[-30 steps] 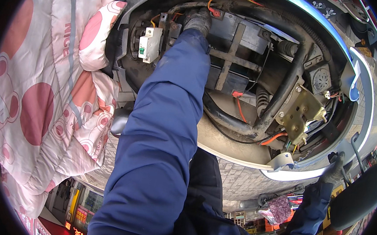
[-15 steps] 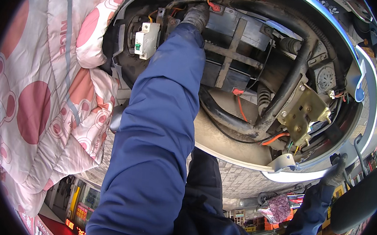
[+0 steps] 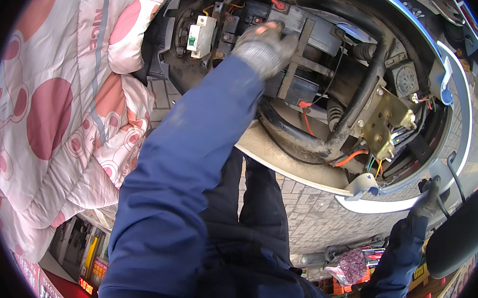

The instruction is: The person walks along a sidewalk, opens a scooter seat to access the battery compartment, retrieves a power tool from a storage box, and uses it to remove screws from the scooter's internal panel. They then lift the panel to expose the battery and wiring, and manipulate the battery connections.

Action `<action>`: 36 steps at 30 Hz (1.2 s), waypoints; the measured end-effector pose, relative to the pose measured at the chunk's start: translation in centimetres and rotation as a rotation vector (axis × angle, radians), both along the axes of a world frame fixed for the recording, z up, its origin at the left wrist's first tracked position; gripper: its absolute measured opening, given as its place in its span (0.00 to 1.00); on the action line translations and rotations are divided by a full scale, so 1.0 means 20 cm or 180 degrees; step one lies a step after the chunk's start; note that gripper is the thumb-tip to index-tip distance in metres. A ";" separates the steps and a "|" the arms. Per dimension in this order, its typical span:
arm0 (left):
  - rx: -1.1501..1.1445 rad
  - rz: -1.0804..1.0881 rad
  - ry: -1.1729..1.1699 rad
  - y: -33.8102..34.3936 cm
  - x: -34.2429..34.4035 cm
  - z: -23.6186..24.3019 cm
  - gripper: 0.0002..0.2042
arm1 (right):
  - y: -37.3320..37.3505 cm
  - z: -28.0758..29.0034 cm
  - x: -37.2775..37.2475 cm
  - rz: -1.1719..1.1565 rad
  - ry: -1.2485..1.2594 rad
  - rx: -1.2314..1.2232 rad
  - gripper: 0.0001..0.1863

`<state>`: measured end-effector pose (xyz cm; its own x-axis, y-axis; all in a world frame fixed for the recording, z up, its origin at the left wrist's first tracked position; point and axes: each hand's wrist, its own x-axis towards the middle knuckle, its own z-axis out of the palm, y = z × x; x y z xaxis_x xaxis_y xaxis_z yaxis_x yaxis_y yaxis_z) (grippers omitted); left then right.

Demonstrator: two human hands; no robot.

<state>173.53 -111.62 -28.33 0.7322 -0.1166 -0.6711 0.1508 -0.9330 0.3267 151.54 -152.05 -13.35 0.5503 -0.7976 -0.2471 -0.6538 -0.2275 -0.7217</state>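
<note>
My left hand (image 3: 264, 46), in a grey knit glove, is down inside the open scooter bay, palm flat on the black box-shaped battery (image 3: 296, 86) with its black metal cross-strap (image 3: 301, 53); fingers look spread over the top, but I cannot tell whether they are curled round anything, the glove is blurred; my right hand (image 3: 428, 196), dark-gloved, is wrapped round the thin black seat stay (image 3: 454, 175) far off to the right, closed on it. Risks, as I judge them: the orange wires (image 3: 307, 114) run just below my left palm, so a snagged cuff could tug a lead loose; the white switch block with a green tab (image 3: 201, 34) sits just left of my wrist, easy to knock; the brass-coloured latch plate (image 3: 386, 121) has sharp corners to the right. The battery looks dusty, boxy, strapped in tight.
</note>
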 end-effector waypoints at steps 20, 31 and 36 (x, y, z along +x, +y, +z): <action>0.0417 0.1035 -0.2492 0.67 -0.18 0.14 0.14 | -0.02 -0.01 -0.02 -0.0072 -0.0132 -0.0002 0.17; -0.0892 0.0138 -0.2889 0.40 -0.18 0.24 0.10 | 0.01 0.01 -0.01 0.0133 -0.0064 -0.0042 0.20; 0.0284 -0.0333 0.0070 0.08 0.03 0.07 0.30 | 0.03 0.01 0.01 0.0123 -0.0020 -0.0018 0.19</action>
